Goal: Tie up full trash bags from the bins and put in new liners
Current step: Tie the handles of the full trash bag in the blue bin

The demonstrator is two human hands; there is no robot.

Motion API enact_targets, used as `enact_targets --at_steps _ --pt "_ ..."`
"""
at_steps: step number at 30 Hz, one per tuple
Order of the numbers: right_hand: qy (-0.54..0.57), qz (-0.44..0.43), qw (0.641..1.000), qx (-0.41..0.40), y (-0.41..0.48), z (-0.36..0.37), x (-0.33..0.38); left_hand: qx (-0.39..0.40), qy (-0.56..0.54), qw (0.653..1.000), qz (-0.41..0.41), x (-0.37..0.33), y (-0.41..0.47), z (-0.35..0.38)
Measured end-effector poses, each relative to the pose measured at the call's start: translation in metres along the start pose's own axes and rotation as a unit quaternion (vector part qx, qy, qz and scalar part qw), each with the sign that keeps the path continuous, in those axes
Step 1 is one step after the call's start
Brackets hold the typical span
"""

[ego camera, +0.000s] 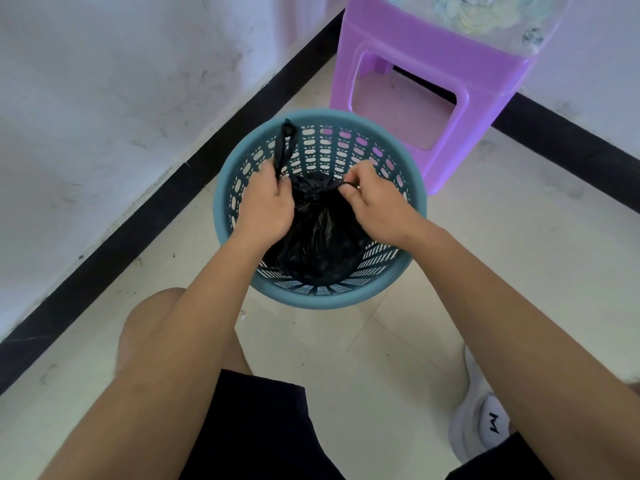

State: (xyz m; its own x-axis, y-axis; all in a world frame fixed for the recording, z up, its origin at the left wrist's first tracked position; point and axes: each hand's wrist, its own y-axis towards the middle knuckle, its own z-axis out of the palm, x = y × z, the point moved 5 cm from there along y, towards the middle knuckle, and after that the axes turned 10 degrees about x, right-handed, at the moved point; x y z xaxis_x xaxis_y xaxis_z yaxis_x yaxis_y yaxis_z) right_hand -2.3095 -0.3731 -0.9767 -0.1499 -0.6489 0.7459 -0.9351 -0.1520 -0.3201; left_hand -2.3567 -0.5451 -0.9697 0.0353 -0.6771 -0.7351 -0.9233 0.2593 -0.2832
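forearms (194,323) out, left hand (266,206) grips bag handle (284,147) pointing away, right hand (374,202) pinches another.

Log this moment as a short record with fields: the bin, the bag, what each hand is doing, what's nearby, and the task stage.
bin: teal perforated basket, upright on the tiled floor
bag: black, inside the bin, neck gathered between the hands
left hand: grips one bag tail, which runs up toward the far rim
right hand: pinches the other tail
stool: purple plastic, just behind the bin, near the wall
stage: tying the bag; no new liner in view
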Motion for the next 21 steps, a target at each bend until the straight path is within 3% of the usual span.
enact_targets --at_steps 3,7,13,17,21 --pt "0.026 -0.004 0.999 0.024 0.005 0.002 -0.001 0.049 0.093 0.994 0.036 0.003 0.006 0.017" --pt "0.101 -0.006 0.995 0.021 0.018 -0.001 -0.01 -0.001 0.246 0.969 0.009 0.008 0.007 0.022" --pt "0.121 -0.04 0.991 0.03 0.041 -0.003 -0.016 0.066 0.312 0.946 -0.059 0.027 0.02 0.033" --pt "0.066 -0.061 0.994 0.061 0.04 0.0 -0.008 0.061 0.336 0.939 -0.049 0.015 0.018 0.039" --pt "0.104 -0.037 0.992 0.065 0.027 -0.022 0.007 0.015 0.294 0.955 -0.043 -0.012 0.006 0.02"
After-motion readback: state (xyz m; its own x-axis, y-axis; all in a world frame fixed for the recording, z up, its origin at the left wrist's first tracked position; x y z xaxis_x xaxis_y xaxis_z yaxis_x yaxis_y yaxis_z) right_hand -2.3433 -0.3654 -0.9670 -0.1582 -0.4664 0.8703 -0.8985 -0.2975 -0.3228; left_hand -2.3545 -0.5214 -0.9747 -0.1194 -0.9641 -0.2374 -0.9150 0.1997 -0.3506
